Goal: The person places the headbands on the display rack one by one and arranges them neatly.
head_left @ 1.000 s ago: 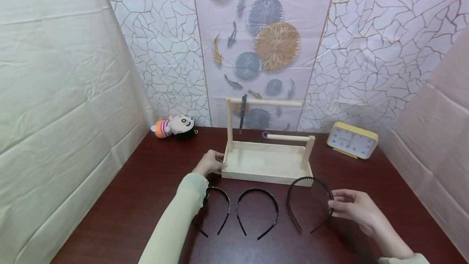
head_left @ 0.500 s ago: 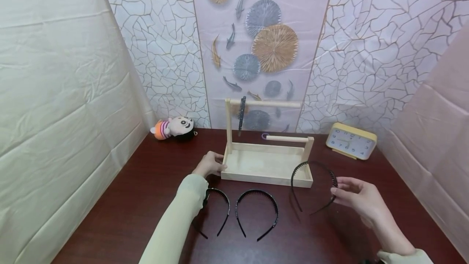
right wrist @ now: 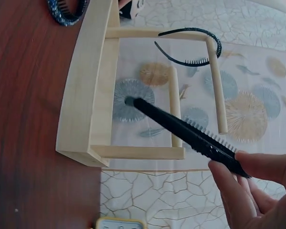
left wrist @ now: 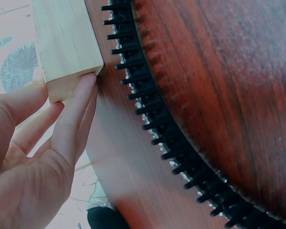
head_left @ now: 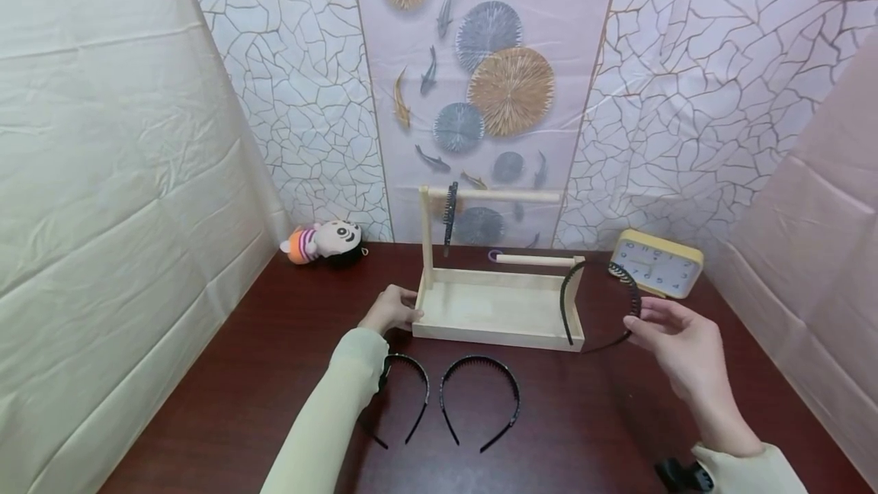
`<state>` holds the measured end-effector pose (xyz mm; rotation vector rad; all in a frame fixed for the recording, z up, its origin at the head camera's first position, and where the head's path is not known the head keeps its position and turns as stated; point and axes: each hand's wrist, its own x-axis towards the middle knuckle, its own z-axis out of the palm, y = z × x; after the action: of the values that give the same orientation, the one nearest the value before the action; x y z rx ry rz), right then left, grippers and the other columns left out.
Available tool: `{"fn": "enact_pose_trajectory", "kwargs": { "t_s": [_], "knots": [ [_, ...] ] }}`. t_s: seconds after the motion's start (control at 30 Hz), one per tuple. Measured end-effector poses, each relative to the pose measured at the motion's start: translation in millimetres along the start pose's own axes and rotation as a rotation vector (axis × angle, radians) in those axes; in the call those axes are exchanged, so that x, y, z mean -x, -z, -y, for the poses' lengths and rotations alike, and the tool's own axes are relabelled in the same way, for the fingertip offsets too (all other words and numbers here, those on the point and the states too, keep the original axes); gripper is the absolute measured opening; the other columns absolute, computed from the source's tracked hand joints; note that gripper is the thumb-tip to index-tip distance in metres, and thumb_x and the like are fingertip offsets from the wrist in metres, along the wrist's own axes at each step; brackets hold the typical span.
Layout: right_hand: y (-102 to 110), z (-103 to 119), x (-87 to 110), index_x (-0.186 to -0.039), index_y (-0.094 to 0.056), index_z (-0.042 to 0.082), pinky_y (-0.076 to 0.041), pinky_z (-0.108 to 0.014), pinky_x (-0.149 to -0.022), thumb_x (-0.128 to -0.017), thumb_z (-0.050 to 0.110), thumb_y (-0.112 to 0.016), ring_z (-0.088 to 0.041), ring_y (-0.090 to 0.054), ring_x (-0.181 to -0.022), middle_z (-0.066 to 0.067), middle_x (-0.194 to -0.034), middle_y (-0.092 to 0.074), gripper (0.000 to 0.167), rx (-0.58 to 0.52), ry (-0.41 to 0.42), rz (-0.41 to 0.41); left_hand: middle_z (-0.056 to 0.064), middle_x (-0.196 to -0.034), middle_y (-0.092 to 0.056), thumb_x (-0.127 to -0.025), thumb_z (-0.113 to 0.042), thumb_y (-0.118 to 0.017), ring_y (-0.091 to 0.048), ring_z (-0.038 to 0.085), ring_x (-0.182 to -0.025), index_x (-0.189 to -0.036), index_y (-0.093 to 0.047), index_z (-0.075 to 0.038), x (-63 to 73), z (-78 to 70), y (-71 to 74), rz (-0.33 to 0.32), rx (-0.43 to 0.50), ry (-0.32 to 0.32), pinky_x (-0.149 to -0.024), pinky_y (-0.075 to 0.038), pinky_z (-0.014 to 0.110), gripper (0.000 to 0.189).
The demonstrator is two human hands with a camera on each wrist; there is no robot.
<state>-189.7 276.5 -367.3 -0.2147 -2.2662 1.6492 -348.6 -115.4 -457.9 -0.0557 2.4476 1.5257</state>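
Note:
My right hand (head_left: 688,345) pinches a black toothed headband (head_left: 637,292) by its side, held up before the right end of a pale wooden rack (head_left: 494,340). In the right wrist view that headband (right wrist: 186,131) appears edge-on. My left hand (head_left: 391,309) holds the rack's left end; in the left wrist view its fingertips (left wrist: 88,80) press the wood corner. One dark headband (head_left: 449,216) hangs from the rack's upper bar. Two more lie on the table: a headband (head_left: 514,383) in the middle and another headband (head_left: 427,383) partly behind the left sleeve.
A small purple ring (head_left: 493,255) sits at the tip of the rack's lower bar (head_left: 535,260). A yellow clock (head_left: 658,261) stands at the back right, a stuffed doll (head_left: 322,241) lies at the back left. Patterned cloth (head_left: 309,97) closes off the back.
My right hand has lifted the black headband and carried it forward, toward the rack's right end. The left hand stays on the rack.

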Motion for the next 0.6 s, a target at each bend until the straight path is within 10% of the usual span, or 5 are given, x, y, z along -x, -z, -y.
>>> {"fn": "enact_pose_trajectory", "kwargs": {
  "t_s": [0.6],
  "knots": [
    [-16, 34, -16.8, -0.119, -0.069, 0.002, -0.054, -0.008, -0.059, -0.083, 0.012, -0.078, 0.016, -0.06, -0.069, 0.017, -0.087, -0.063, 0.038, 0.129, 0.08, -0.252, 0.025, -0.111, -0.063, -0.089, -0.001, -0.07, -0.07, 0.03, -0.09, -0.135, -0.055, 0.004, -0.9, 1.0, -0.4, 0.005, -0.008, 0.003, -0.069, -0.063, 0.04, 0.048]
  ]
}}
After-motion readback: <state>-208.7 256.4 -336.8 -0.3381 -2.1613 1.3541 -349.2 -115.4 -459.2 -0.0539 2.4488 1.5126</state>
